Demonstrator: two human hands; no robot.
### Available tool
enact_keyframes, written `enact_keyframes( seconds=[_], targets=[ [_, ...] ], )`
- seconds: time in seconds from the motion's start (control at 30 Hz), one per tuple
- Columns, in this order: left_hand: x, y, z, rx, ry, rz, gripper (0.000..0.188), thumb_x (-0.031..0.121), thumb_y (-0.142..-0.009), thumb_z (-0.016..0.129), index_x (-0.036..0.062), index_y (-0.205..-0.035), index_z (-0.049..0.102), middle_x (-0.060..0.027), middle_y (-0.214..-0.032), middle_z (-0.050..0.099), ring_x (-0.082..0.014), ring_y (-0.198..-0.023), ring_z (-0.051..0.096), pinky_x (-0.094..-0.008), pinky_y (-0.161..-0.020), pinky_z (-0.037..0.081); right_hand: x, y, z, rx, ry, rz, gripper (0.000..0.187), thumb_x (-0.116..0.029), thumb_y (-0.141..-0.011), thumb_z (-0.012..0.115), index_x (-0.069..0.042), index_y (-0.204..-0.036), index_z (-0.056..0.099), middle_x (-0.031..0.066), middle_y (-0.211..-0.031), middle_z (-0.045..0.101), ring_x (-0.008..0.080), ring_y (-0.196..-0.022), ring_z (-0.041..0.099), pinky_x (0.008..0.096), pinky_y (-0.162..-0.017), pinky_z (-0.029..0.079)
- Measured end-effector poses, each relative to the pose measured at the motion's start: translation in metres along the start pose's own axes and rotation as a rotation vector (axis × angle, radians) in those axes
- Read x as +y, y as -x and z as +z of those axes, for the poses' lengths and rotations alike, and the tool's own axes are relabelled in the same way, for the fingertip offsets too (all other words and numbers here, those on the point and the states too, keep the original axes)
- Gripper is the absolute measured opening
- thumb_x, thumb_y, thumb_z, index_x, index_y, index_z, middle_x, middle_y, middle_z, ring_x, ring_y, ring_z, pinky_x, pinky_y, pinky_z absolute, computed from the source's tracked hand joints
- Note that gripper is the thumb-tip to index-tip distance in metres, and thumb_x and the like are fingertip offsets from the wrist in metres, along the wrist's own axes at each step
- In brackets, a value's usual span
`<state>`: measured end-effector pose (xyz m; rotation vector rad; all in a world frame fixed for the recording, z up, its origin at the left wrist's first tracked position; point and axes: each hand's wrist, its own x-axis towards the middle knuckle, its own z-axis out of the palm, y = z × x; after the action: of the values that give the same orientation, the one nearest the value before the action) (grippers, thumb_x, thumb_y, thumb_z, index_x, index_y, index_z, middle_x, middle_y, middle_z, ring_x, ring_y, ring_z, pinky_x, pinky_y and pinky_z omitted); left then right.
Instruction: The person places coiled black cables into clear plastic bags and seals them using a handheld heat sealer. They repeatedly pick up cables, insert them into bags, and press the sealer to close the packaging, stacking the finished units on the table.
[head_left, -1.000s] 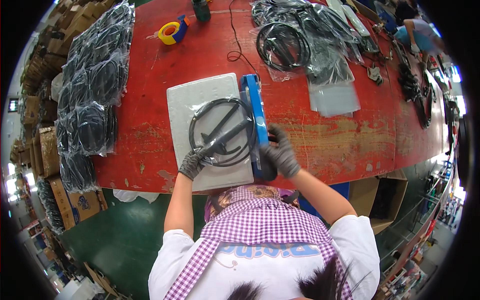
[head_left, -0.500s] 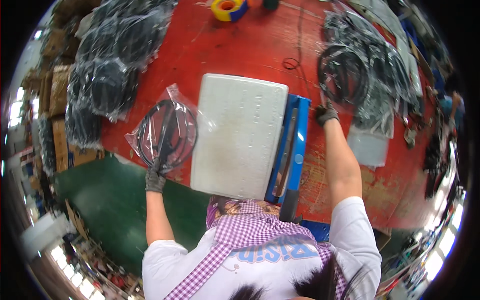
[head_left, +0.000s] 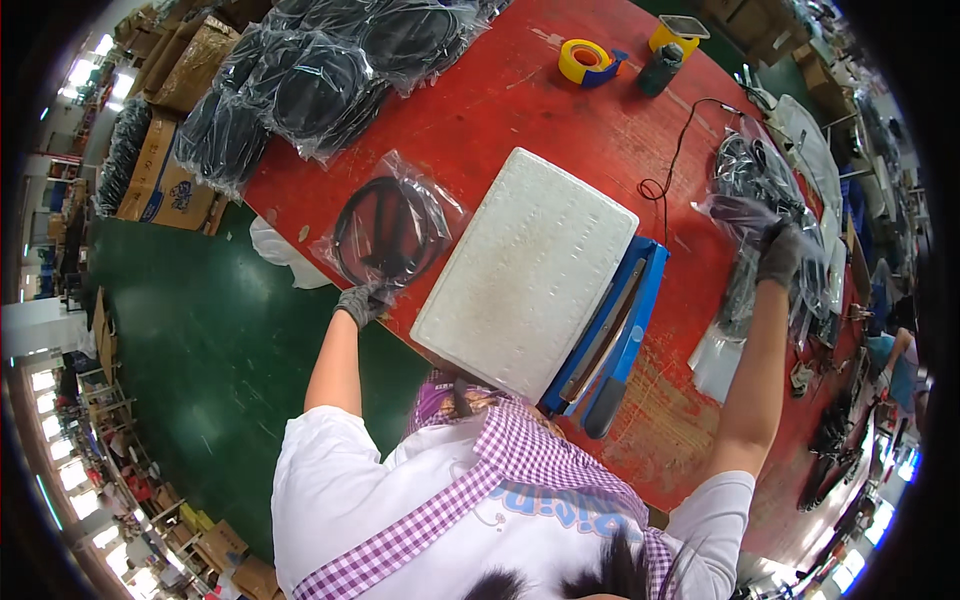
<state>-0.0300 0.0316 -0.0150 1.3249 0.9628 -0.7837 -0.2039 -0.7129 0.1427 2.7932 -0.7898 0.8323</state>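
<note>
My left hand point(head_left: 362, 303), in a dark grey glove, pinches the near edge of a clear plastic bag with a coiled black cable point(head_left: 390, 232) inside. That bag lies by the table's left front edge, beside a white foam block point(head_left: 530, 275). My right hand point(head_left: 780, 252), gloved too, is closed on a bagged black cable coil point(head_left: 742, 212), seen nearly edge-on, over the pile at the right; its fingertips are partly hidden. Between my arms, a blue hand sealer point(head_left: 615, 335) with a dark handle stands along the foam block's right side.
Bagged black coils point(head_left: 320, 85) are heaped at the far left of the red table point(head_left: 500, 105). Yellow tape point(head_left: 583, 62) on a blue dispenser and a dark green bottle point(head_left: 660, 70) stand at the back. A thin black cord point(head_left: 655, 188) and flat clear bags point(head_left: 715, 360) lie rightward.
The view has turned. My right hand has moved outward to the right with its bagged coil, which has tipped from face-up to nearly edge-on. My left hand keeps its bag.
</note>
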Motion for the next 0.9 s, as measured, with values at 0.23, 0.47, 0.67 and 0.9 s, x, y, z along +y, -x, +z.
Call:
enact_keyframes(
  seconds=[0.23,0.47,0.67,0.9],
  targets=[
    [-0.013,0.081,0.062,-0.373,-0.298,0.565,0.031,0.016,-0.080,0.048,0.0005,-0.107,0.045,-0.0130,-0.097,0.054,-0.0246,-0.085,0.054,-0.0414,-0.076,0.045,-0.196,-0.039,-0.216,-0.180,-1.986,0.721,0.019,-0.024,-0.082,0.052,-0.010,-0.070,0.050,0.0009,-0.060,0.048,0.0109,-0.050,0.044,0.0214,-0.042,0.033],
    [-0.064,0.235,0.153,-1.402,0.596,-0.421,0.075,0.061,-0.074,0.040,0.0093,-0.127,0.028,-0.0185,-0.126,0.033,-0.0375,-0.115,0.032,-0.0522,-0.097,0.021,-0.264,0.094,-0.277,-0.629,-2.196,1.184,0.021,-0.027,-0.084,0.048,-0.009,-0.072,0.048,0.0013,-0.055,0.045,0.0107,-0.048,0.046,0.0209,-0.040,0.036],
    [-0.056,0.124,0.066,-1.019,0.055,-0.011,0.031,0.015,-0.079,0.055,0.0036,-0.107,0.050,-0.0087,-0.095,0.057,-0.0191,-0.085,0.057,-0.0345,-0.075,0.048,-0.276,0.275,-0.252,-1.097,-1.599,1.047,0.017,-0.022,-0.082,0.053,-0.005,-0.077,0.053,0.0018,-0.058,0.050,0.0088,-0.048,0.047,0.0217,-0.042,0.037],
    [-0.056,0.094,0.123,-0.775,-0.306,0.099,0.025,0.014,-0.078,0.059,0.0056,-0.101,0.054,-0.0060,-0.088,0.059,-0.0146,-0.076,0.058,-0.0261,-0.067,0.050,-0.263,0.363,-0.214,-0.972,-1.434,1.225,0.021,-0.021,-0.083,0.051,-0.001,-0.079,0.055,0.0045,-0.062,0.056,0.0096,-0.050,0.049,0.0223,-0.048,0.041]
  ],
)
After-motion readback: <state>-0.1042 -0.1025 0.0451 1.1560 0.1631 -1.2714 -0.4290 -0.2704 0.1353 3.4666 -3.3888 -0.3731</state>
